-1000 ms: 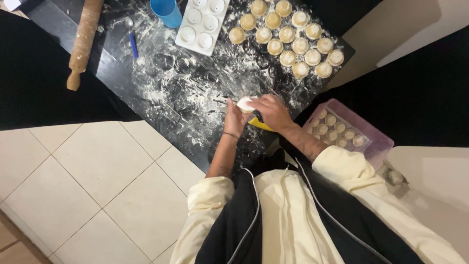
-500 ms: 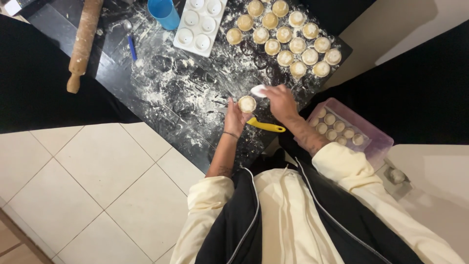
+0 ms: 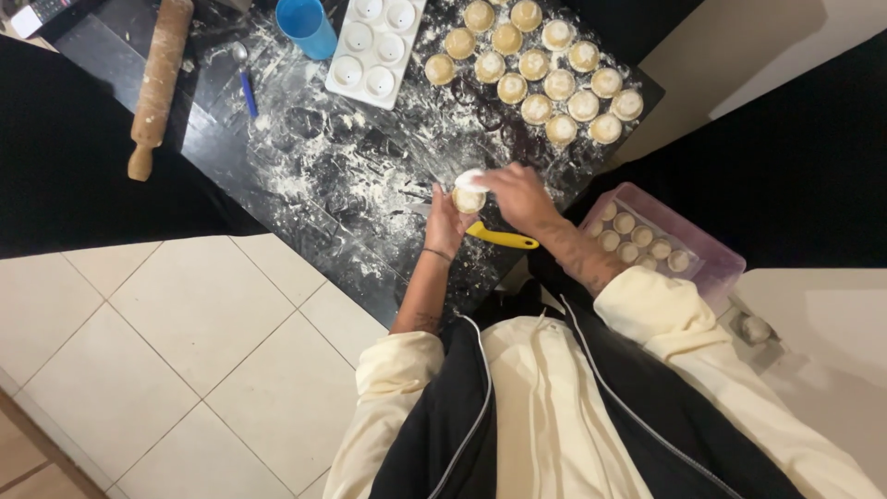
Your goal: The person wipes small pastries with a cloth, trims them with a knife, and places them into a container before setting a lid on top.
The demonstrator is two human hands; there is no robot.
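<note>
A black, flour-dusted worktop [image 3: 314,176] is seen from above, and everything else is placed in relation to it. A wooden rolling pin [image 3: 159,76] is laid along its left edge. A white mould tray [image 3: 376,48] with round hollows is set at its far middle, with a blue cup [image 3: 309,26] just beside it. A cluster of filled pastry cups [image 3: 540,69] is gathered at its far right corner. A pink plastic box [image 3: 688,242] holding more dough pieces is placed off its right edge. Over its near edge, a small pastry cup [image 3: 467,200] is cradled in the curled left hand [image 3: 449,222], while a white dough disc [image 3: 470,178] is pinched in the fingers of the right hand [image 3: 519,196] just above that cup. A yellow-handled knife [image 3: 499,237] is left lying beneath the hands.
</note>
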